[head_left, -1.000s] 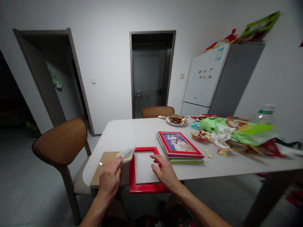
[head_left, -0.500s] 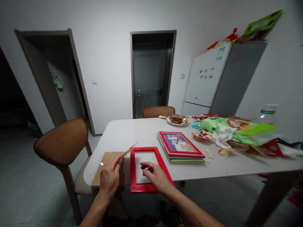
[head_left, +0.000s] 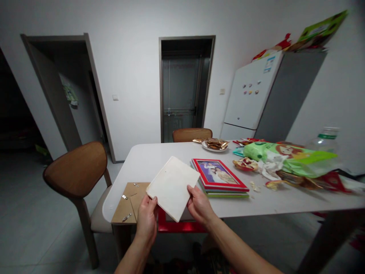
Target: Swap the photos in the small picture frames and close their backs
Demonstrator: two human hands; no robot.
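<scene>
Both my hands hold a plain white photo-sized sheet [head_left: 173, 186], tilted cornerwise above the table's near edge. My left hand [head_left: 147, 215] pinches its lower left corner, and my right hand [head_left: 198, 201] grips its right edge. Whatever is on the sheet's underside is hidden from me. Under it lies a red picture frame [head_left: 182, 227], mostly covered, its near bar showing. Beside my left hand rests a brown frame backing board [head_left: 118, 213] with small metal clips. To the right is a stack of picture frames [head_left: 225, 195], the top one red with a photo [head_left: 214, 172] in it.
Farther back on the white table [head_left: 142, 158] stands a plate [head_left: 215, 149] of wrapped snacks. An opened pomegranate [head_left: 245, 164], crumpled tissue [head_left: 270, 167], a green bag [head_left: 291, 154] and a clear bottle [head_left: 325, 142] crowd the right side. A wooden chair [head_left: 76, 169] stands at left.
The sheet, held almost edge-on in my left hand before, now faces me with its white side. My right hand has come up from over the red frame and taken hold of the sheet's right edge.
</scene>
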